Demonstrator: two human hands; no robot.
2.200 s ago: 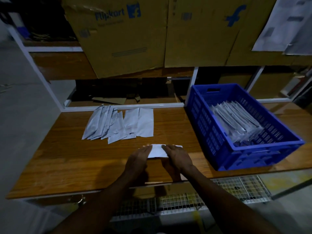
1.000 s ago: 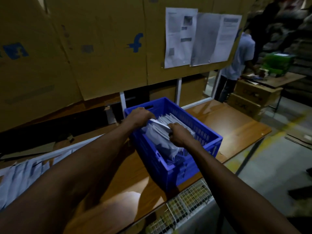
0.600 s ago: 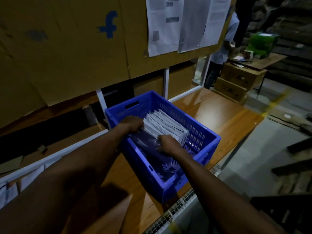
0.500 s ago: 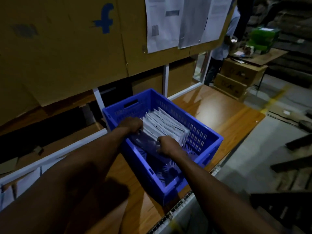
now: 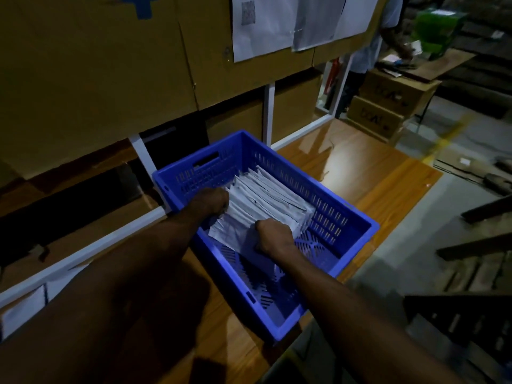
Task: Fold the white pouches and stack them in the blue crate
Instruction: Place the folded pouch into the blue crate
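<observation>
Dim warehouse bay; glossy brown wooden table (image 5: pixel 357 173) under a wall of tan cardboard sheets (image 5: pixel 97 67), with a person in a pale shirt (image 5: pixel 388 29) at a far bench beyond my right hand.

Step in hand: stacking. I judge that the fold is done and the pouch is being seated against the row in the blue slotted plastic crate (image 5: pixel 354 217), which stands on the table directly under both hands.

Row of folded white plastic pouches (image 5: pixel 266 198): standing on edge, leaning, packed toward the crate's far end. The near half of the crate floor is bare.

Left hand (image 5: pixel 209 202): fingers curled down over the left end of the nearest pouch, knuckles up, forearm crossing the crate's left wall.

Right hand (image 5: pixel 273 235): fist-like, fingers curled on the right end of the same pouch, pressing it toward the row. Exact finger contact is too dark to see.

Next move, as I judge it: let go with both hands without dragging the pouch back, check that the row stays leaning, then reach left for an unfolded white pouch (image 5: pixel 22 309), just visible beyond my left forearm.
</observation>
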